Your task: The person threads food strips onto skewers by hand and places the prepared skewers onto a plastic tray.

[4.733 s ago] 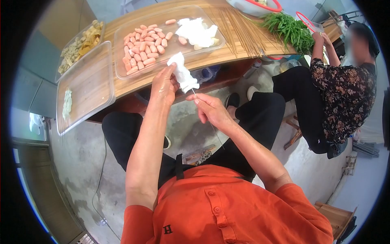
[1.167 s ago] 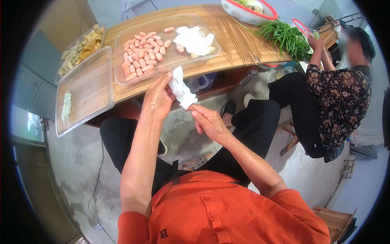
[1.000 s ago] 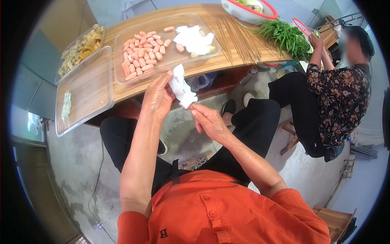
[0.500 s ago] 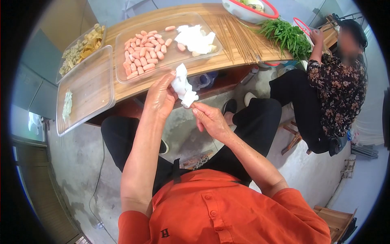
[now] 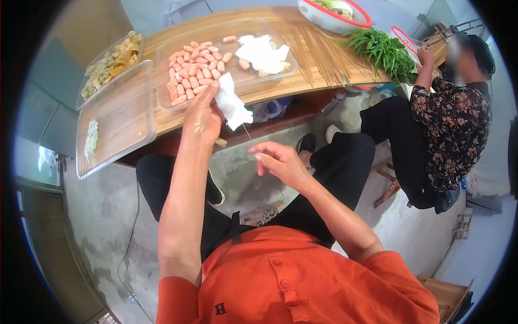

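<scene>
My left hand (image 5: 204,120) is closed around a soft, white, folded food piece (image 5: 232,102), whose exact kind I cannot make out. A thin wooden skewer (image 5: 247,133) sticks out of its lower end. At the other end of this skewer, my right hand (image 5: 279,163) pinches with thumb and forefinger. Just beyond my left hand, a clear plastic tray (image 5: 237,86) holds many small pink sausages (image 5: 194,67) and a heap of similar white pieces (image 5: 263,53). Both hands are above my lap at the table's near edge.
Loose skewers (image 5: 318,56) lie on the wooden table (image 5: 216,21), beside leafy greens (image 5: 377,51) and a red-rimmed bowl (image 5: 334,20). Leftward are a tray with one skewered pale piece (image 5: 90,139) and a container of yellowish food (image 5: 116,62). A co-worker (image 5: 450,129) sits at right.
My left hand and the white piece have moved a little left, away from my right hand. A length of bare skewer now shows between them.
</scene>
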